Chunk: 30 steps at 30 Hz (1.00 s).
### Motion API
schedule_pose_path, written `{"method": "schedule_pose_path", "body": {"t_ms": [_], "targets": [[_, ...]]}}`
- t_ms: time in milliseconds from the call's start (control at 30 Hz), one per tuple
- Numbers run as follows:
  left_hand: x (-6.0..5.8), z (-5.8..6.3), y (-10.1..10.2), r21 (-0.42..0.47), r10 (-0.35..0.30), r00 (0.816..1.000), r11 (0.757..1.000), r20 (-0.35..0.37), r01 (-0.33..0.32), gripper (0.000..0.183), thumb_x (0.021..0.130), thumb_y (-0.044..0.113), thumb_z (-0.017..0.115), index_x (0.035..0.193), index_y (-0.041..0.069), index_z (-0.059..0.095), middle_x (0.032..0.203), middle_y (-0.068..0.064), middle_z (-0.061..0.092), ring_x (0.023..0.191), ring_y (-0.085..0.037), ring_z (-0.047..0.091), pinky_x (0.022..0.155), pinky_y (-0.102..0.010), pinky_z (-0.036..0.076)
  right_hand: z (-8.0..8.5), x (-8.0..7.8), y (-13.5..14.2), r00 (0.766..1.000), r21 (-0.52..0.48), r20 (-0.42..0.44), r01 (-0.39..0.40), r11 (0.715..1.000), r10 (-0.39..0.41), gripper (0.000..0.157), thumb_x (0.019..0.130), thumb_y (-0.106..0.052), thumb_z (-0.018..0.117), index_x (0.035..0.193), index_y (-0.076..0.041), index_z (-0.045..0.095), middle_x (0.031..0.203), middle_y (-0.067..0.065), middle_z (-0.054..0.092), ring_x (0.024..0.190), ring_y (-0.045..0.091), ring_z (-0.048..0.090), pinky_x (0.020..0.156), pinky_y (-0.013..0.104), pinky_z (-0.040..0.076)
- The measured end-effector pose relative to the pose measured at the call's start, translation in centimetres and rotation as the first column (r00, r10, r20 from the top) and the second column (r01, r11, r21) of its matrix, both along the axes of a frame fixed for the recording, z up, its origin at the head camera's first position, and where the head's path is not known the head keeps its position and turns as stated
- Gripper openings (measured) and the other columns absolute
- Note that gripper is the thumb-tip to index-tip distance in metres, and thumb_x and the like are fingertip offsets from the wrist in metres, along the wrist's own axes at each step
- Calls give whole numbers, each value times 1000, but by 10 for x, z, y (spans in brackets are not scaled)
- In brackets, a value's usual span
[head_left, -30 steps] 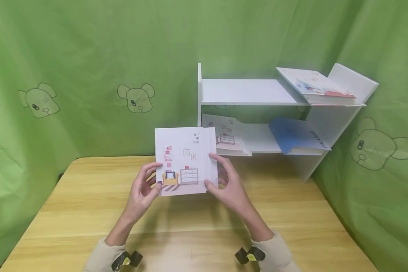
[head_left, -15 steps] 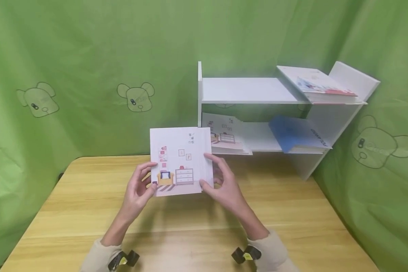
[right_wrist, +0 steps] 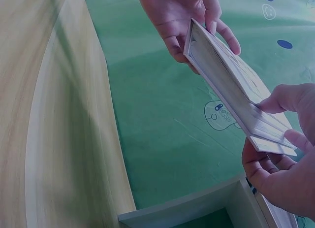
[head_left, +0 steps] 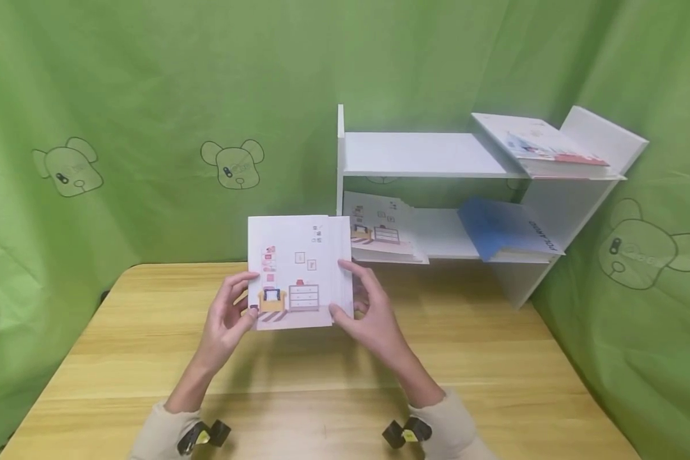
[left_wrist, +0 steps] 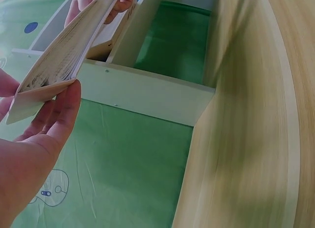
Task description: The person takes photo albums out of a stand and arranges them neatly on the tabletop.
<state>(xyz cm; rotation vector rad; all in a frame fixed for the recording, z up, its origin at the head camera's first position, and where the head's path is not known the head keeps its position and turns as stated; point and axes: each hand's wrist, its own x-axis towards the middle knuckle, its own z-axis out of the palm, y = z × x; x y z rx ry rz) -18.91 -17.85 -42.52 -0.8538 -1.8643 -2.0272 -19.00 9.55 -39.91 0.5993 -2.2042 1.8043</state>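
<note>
A white book point(head_left: 290, 246) with a drawn armchair and chest of drawers on its cover is held up over the table, tilted toward the head camera. My left hand point(head_left: 224, 322) grips its left edge, thumb in front and fingers behind. The right hand point(head_left: 370, 310) holds the opposite edge, where a strip of pages shows past the cover. From the right wrist, the book's page block point(right_wrist: 224, 82) is visible edge-on, the right thumb pressing near the cover's edge. The left wrist view shows the left fingers point(left_wrist: 66, 112) curled under the spine-side corner.
Behind the book stands a white two-tier shelf point(head_left: 425, 174). Similar white books point(head_left: 379, 223) and a blue book point(head_left: 503, 230) lie on its lower tier, with another book point(head_left: 543, 144) on top at right. Green curtains point(head_left: 149, 83) surround the wooden table point(head_left: 299, 396).
Both hands have shifted slightly to the left with the book, uncovering more of the books on the lower tier. The grip looks the same.
</note>
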Motion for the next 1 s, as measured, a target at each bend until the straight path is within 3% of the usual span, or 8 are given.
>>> {"method": "schedule_pose_path", "body": {"t_ms": [300,500,767,1000], "targets": [[0,1,-7,13,28,1000,1000,-13,-28,58,86,-23,45,143,-10,39,135,-21,52,110,-27,62,86,-30,60,-3,-3,-9,1000,14,-9,14,1000,-14,78,82,7,77,150,-20,49,135,8,53,108,32,62,82,47,63],[-1,3,-12,11,41,999,999,-6,-41,59,86,-23,44,143,-10,39,134,-20,53,109,-26,63,85,-30,61,-3,-4,-15,1000,19,-21,22,1000,-22,78,82,5,78,150,-22,49,136,6,53,108,28,62,81,40,63],[-4,7,-21,-31,63,997,997,-33,-64,60,86,-22,46,144,-11,37,135,-16,53,117,-23,59,95,-29,56,-4,-7,-24,999,3,-40,17,1000,-17,78,83,5,78,150,-21,49,134,6,54,105,28,62,80,40,63],[-4,9,-28,3,85,996,996,-9,-85,62,86,-24,44,145,-9,39,134,-18,55,111,-26,63,87,-29,60,-1,-13,-35,999,0,-38,30,1000,-30,76,82,5,79,149,-16,51,134,9,54,102,31,60,76,43,62]]}}
